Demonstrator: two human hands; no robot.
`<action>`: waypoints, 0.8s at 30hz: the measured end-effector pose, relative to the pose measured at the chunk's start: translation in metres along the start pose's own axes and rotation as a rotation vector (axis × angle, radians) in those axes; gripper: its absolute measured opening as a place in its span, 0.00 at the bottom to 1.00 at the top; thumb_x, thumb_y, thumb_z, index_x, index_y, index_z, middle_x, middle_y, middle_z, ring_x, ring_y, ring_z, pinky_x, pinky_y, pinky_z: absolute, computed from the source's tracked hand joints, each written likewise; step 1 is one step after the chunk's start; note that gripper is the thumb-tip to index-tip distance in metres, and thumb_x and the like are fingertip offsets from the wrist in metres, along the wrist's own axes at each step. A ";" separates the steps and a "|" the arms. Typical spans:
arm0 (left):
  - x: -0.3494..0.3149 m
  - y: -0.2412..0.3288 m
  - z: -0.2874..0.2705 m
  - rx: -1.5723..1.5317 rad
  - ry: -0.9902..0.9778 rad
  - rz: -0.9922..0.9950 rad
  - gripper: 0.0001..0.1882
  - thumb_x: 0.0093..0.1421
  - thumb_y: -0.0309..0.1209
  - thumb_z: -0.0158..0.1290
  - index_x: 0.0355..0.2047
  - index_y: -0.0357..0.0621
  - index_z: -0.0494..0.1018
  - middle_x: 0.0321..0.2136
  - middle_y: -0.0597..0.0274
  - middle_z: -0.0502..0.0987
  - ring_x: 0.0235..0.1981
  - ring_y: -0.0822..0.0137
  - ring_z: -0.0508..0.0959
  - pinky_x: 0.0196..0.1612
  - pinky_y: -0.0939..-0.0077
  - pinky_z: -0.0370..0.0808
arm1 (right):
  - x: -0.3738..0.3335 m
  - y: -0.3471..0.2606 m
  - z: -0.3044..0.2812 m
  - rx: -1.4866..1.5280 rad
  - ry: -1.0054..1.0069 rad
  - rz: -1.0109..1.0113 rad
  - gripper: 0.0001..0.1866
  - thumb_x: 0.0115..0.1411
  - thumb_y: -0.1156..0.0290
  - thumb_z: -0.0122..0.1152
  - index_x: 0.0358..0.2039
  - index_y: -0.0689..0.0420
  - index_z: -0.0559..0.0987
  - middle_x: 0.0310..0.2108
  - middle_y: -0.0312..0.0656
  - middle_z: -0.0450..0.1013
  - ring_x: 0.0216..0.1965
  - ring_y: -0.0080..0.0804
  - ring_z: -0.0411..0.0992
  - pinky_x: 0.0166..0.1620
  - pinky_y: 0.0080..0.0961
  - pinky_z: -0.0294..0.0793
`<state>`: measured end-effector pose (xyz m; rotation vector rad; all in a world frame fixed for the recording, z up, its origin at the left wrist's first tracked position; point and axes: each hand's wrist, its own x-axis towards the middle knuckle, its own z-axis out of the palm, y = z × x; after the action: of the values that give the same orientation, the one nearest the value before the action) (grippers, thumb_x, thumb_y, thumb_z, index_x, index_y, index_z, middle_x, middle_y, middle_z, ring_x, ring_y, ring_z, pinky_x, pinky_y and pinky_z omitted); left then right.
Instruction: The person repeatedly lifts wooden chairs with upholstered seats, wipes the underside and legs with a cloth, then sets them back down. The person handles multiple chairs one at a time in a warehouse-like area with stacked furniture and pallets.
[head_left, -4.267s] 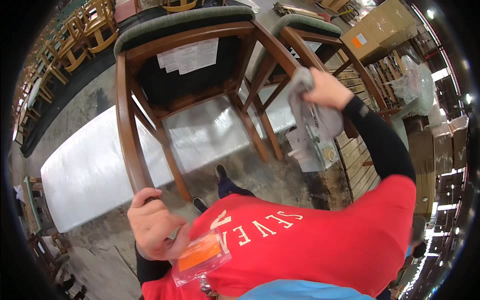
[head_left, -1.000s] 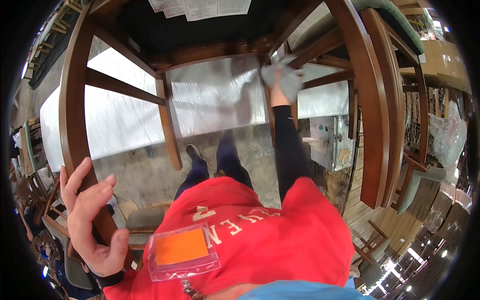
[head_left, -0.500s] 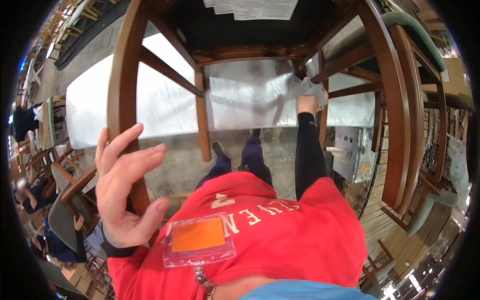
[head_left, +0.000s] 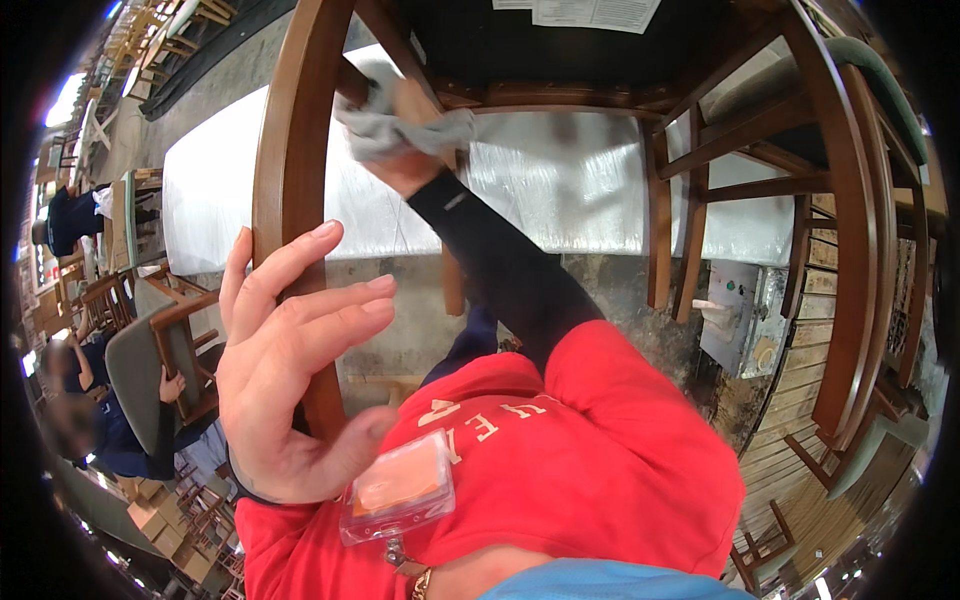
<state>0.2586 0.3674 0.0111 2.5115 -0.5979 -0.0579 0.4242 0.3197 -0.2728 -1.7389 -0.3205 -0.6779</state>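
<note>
A dark brown wooden chair [head_left: 291,170] stands upturned or tilted in front of me, the black underside of its seat showing at the top. My left hand [head_left: 295,375] is beside its left post, fingers stretched and apart; the palm side toward the post is partly hidden, so I cannot tell how firmly it touches. My right hand [head_left: 400,172] reaches across to the left and grips a grey cloth [head_left: 445,132]. That cloth is wrapped about the side rail close to the left post. Part of the right hand's fingers is covered by it.
Behind the chair lies a long surface wrapped in shiny plastic [head_left: 560,190]. Another chair with a grey-green seat [head_left: 870,100] stands close on the right, near a grey metal box [head_left: 735,315] and wooden slats [head_left: 780,390]. At the left, a person [head_left: 125,425] handles an upholstered chair [head_left: 145,350].
My right hand has moved with the cloth from the chair's right leg across to the left side rail. My left hand stays by the left post; the view has shifted slightly.
</note>
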 end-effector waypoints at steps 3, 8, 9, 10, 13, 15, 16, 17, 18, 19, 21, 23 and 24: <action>0.006 0.001 -0.002 -0.036 -0.019 0.061 0.22 0.51 0.44 0.65 0.42 0.44 0.81 0.42 0.57 0.85 0.61 0.44 0.74 0.71 0.40 0.45 | -0.088 0.091 0.002 -0.060 -0.162 0.222 0.11 0.60 0.66 0.61 0.39 0.58 0.75 0.29 0.40 0.72 0.28 0.29 0.72 0.29 0.25 0.71; -0.010 -0.019 -0.002 -0.076 -0.002 0.043 0.25 0.57 0.51 0.59 0.44 0.42 0.78 0.40 0.51 0.85 0.60 0.39 0.74 0.71 0.37 0.41 | -0.096 0.063 -0.011 0.062 -0.262 0.428 0.08 0.61 0.66 0.64 0.37 0.54 0.76 0.35 0.41 0.73 0.32 0.31 0.74 0.32 0.27 0.72; -0.006 -0.018 -0.002 -0.054 0.003 0.075 0.26 0.57 0.51 0.59 0.44 0.42 0.78 0.40 0.51 0.85 0.60 0.39 0.74 0.71 0.37 0.41 | -0.058 0.037 -0.005 0.107 -0.100 0.293 0.11 0.62 0.63 0.61 0.40 0.54 0.76 0.33 0.40 0.72 0.29 0.34 0.72 0.30 0.29 0.71; -0.003 -0.019 -0.001 -0.048 -0.006 0.100 0.26 0.57 0.52 0.59 0.44 0.42 0.78 0.41 0.51 0.85 0.60 0.38 0.74 0.71 0.36 0.41 | -0.024 0.012 -0.006 0.117 -0.007 0.177 0.13 0.59 0.63 0.64 0.41 0.54 0.76 0.34 0.41 0.73 0.31 0.37 0.73 0.33 0.31 0.72; -0.011 -0.017 0.000 -0.021 -0.038 0.053 0.27 0.58 0.55 0.59 0.44 0.44 0.78 0.42 0.52 0.85 0.59 0.38 0.74 0.71 0.35 0.41 | 0.041 -0.063 -0.020 0.068 0.099 -0.195 0.21 0.51 0.62 0.70 0.44 0.54 0.77 0.37 0.46 0.74 0.36 0.46 0.74 0.41 0.37 0.74; -0.007 -0.010 -0.002 0.004 -0.066 0.020 0.27 0.58 0.55 0.59 0.44 0.45 0.78 0.42 0.53 0.85 0.59 0.38 0.74 0.70 0.35 0.42 | 0.039 -0.037 -0.009 -0.107 0.211 -0.373 0.25 0.47 0.61 0.73 0.45 0.55 0.78 0.37 0.48 0.74 0.38 0.49 0.74 0.43 0.41 0.75; -0.003 -0.008 -0.002 0.028 -0.069 0.026 0.27 0.58 0.56 0.59 0.44 0.45 0.78 0.42 0.53 0.85 0.59 0.39 0.74 0.70 0.35 0.42 | 0.020 -0.023 -0.007 -0.038 0.188 -0.204 0.25 0.48 0.61 0.73 0.45 0.56 0.78 0.36 0.49 0.74 0.38 0.50 0.74 0.43 0.43 0.75; 0.005 -0.012 -0.001 0.035 -0.087 0.058 0.27 0.58 0.56 0.58 0.43 0.45 0.79 0.42 0.52 0.85 0.59 0.39 0.75 0.70 0.34 0.43 | -0.009 0.003 -0.008 0.000 0.179 -0.031 0.25 0.48 0.61 0.73 0.44 0.57 0.77 0.35 0.49 0.73 0.37 0.52 0.74 0.42 0.45 0.74; 0.010 -0.009 0.000 0.049 -0.106 0.086 0.27 0.58 0.56 0.58 0.43 0.45 0.79 0.42 0.52 0.85 0.58 0.40 0.75 0.70 0.34 0.43 | -0.045 0.037 -0.015 -0.073 0.093 0.018 0.25 0.48 0.60 0.74 0.44 0.58 0.77 0.33 0.49 0.73 0.36 0.52 0.74 0.41 0.46 0.74; 0.012 -0.006 -0.002 0.067 -0.112 0.112 0.27 0.58 0.57 0.58 0.42 0.45 0.79 0.42 0.52 0.84 0.58 0.40 0.75 0.70 0.34 0.44 | -0.075 0.069 -0.024 -0.140 0.003 0.058 0.25 0.48 0.59 0.74 0.43 0.58 0.77 0.32 0.49 0.73 0.35 0.53 0.74 0.40 0.47 0.74; 0.009 0.003 -0.004 0.060 -0.071 0.060 0.26 0.56 0.54 0.61 0.42 0.44 0.80 0.42 0.54 0.84 0.58 0.43 0.76 0.71 0.36 0.44 | -0.109 0.098 -0.035 -0.154 -0.297 0.189 0.23 0.48 0.67 0.73 0.45 0.56 0.76 0.40 0.49 0.77 0.40 0.51 0.76 0.42 0.41 0.76; 0.009 -0.001 -0.005 0.022 -0.075 0.021 0.23 0.52 0.47 0.65 0.42 0.44 0.81 0.43 0.58 0.84 0.57 0.47 0.76 0.71 0.37 0.44 | -0.097 0.093 -0.030 -0.180 -0.354 0.286 0.26 0.47 0.68 0.75 0.46 0.58 0.75 0.39 0.49 0.76 0.40 0.51 0.76 0.42 0.41 0.76; 0.007 -0.002 -0.002 -0.005 -0.047 0.018 0.24 0.49 0.45 0.67 0.43 0.45 0.81 0.44 0.58 0.84 0.58 0.47 0.76 0.71 0.37 0.44 | -0.094 0.083 -0.029 -0.188 -0.389 0.348 0.27 0.46 0.69 0.76 0.46 0.58 0.75 0.38 0.48 0.76 0.40 0.51 0.76 0.42 0.41 0.76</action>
<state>0.2660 0.3667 0.0127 2.5053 -0.6380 -0.1115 0.3869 0.2814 -0.3899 -2.0419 -0.2141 -0.1172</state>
